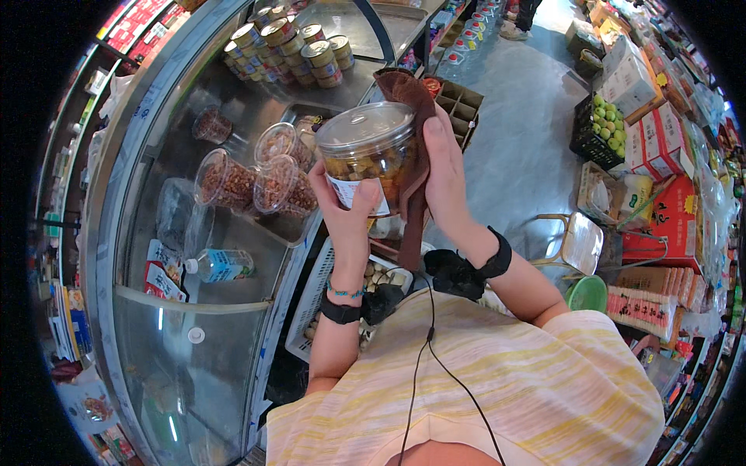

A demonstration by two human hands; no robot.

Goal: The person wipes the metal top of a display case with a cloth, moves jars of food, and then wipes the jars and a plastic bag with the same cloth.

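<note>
A clear plastic jar (368, 145) with a see-through lid and a white label is tilted in front of me, full of brownish-yellow pieces. My left hand (344, 201) grips it low, thumb over the label. Against the jar's right side my right hand (446, 169) presses a brown cloth (415, 157), which hangs down below the jar. The right fingertips are hidden behind the cloth. Just left of the jar, plastic tubs of brown crumbly food (226, 182) lie tipped in a metal tray (297, 233) inside the display case.
Stacked cans (280, 49) stand at the case's far end. A water bottle (224, 265) lies nearer, behind curved glass (192, 361). Below is a white plastic basket (303, 332). On the right are a chair (574, 242), a green basin (587, 294) and a fruit crate (594, 137).
</note>
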